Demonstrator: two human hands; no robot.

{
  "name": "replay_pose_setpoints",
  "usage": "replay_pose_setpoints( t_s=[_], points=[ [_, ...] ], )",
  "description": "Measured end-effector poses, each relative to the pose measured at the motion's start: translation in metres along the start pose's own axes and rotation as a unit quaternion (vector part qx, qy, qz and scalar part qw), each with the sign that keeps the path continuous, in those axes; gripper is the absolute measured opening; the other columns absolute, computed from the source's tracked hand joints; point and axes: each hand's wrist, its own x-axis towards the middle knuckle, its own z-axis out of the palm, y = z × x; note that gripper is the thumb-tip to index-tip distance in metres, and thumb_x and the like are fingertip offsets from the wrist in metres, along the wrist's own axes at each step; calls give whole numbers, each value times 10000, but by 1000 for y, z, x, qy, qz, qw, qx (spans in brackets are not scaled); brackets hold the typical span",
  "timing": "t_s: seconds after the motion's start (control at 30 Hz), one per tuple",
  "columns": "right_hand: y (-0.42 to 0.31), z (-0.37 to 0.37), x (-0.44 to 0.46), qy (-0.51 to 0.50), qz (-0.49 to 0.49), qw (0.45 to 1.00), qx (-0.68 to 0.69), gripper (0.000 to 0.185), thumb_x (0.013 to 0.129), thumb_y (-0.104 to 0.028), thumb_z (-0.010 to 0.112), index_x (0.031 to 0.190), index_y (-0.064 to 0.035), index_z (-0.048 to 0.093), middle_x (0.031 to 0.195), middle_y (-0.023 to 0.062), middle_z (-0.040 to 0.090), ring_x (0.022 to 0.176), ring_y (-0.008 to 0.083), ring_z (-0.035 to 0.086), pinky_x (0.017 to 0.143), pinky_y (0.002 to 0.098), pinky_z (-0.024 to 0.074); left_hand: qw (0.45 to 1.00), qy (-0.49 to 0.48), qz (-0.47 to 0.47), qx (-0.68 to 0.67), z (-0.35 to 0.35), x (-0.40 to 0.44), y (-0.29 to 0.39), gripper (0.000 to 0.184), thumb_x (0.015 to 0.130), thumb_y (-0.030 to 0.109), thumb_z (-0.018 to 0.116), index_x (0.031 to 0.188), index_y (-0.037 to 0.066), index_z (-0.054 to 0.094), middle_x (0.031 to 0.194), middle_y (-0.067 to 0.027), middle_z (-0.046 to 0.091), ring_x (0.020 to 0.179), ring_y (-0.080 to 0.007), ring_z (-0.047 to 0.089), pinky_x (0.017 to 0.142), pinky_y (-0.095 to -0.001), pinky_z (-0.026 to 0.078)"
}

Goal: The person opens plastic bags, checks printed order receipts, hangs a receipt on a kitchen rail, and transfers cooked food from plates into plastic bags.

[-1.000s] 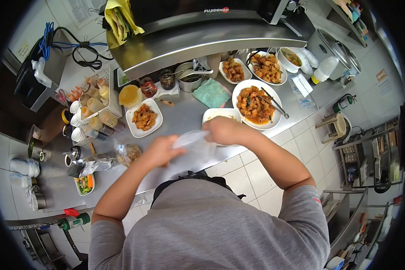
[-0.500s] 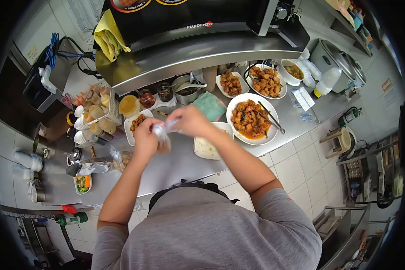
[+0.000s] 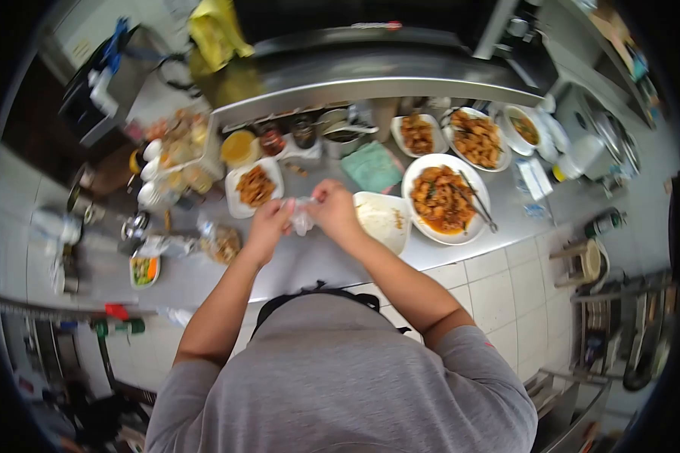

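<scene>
A small clear plastic bag (image 3: pixel 302 219) hangs between my two hands over the steel counter. My left hand (image 3: pixel 270 226) pinches its left side, and my right hand (image 3: pixel 332 208) pinches its right side. Just beyond my left hand sits a white square dish of fried pieces (image 3: pixel 255 186). Close to the right of my right hand lies a white dish with pale residue (image 3: pixel 383 222). Farther right, a round plate (image 3: pixel 446 198) holds saucy fried pieces with tongs on it.
A bagged food item (image 3: pixel 220 243) lies left of my forearm. Bottles fill a white basket (image 3: pixel 212 155). A green cloth (image 3: pixel 372 166), more food plates and a soup bowl (image 3: pixel 523 128) line the back, under a steel shelf (image 3: pixel 370 87).
The plastic, spread wide and then bunched near the left dish, now hangs small between both hands. The right hand has come off the pale dish's area. The camera view has shifted.
</scene>
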Motion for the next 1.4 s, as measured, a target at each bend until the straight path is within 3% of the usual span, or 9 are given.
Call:
replay_pose_setpoints(
  t_s=[0.07,0.3,0.37,0.5,0.7,0.9,1.1,1.17,1.4],
  points=[
    [-12,-4,-4,-125,214,945,215,246,652,-96,748,847,16,646,710,116,637,638,222,620,626,319,494,997,56,-20,53,-2,6,-2,285,933,313,545,874,44,620,722,11,555,653,-72,475,562,-232,384],
    [-17,-16,-5,-69,27,996,46,244,742,-97,721,900,43,598,690,85,632,627,119,597,569,263,476,998,-33,22,-39,9,-11,-6,207,955,264,502,940,91,614,837,23,548,739,-76,502,669,-248,429],
    [-11,-16,-8,-249,269,914,172,235,715,-66,701,903,26,596,698,96,634,633,158,618,569,301,490,997,-53,52,-28,3,-22,-8,201,959,244,496,979,81,612,856,12,553,775,-89,526,702,-259,443],
    [15,9,-26,-91,42,989,-113,201,721,-62,678,896,-7,595,673,67,604,636,131,615,563,304,489,923,-7,177,342,16,-38,-21,289,934,175,541,1185,33,541,940,-35,597,820,-122,581,731,-280,469],
    [-10,8,-36,-238,163,945,157,204,728,-53,684,914,-18,607,747,109,604,631,207,594,602,311,482,984,-10,-104,-145,-13,-38,-31,216,886,152,606,1022,-15,596,904,-65,611,783,-140,593,647,-274,483],
    [3,26,-46,-282,-5,958,51,150,774,-52,652,901,-4,590,819,113,587,711,232,606,658,309,483,943,21,176,280,-14,-75,22,117,822,113,682,826,23,606,734,-27,611,726,-96,572,605,-262,457],
    [-31,41,-43,-186,-6,979,85,103,807,-42,610,892,6,575,806,119,565,657,254,617,617,333,494,930,287,129,192,-104,-58,-14,481,737,223,765,1113,16,549,1078,-149,579,871,-242,574,744,-322,476],
    [-26,58,-45,-198,13,979,37,178,775,-76,641,937,-17,599,867,115,569,781,277,617,695,353,495,766,421,159,459,-143,-34,-63,699,692,270,793,1224,-19,444,1253,-229,471,1057,-343,524,879,-383,457],
    [11,104,-61,-269,0,947,-175,355,678,-112,685,1018,-56,600,1099,166,548,1058,308,532,872,439,453,922,222,57,312,-158,-43,-95,511,650,118,757,1062,-19,487,1091,-164,541,1009,-288,544,883,-353,437]
  ],
)
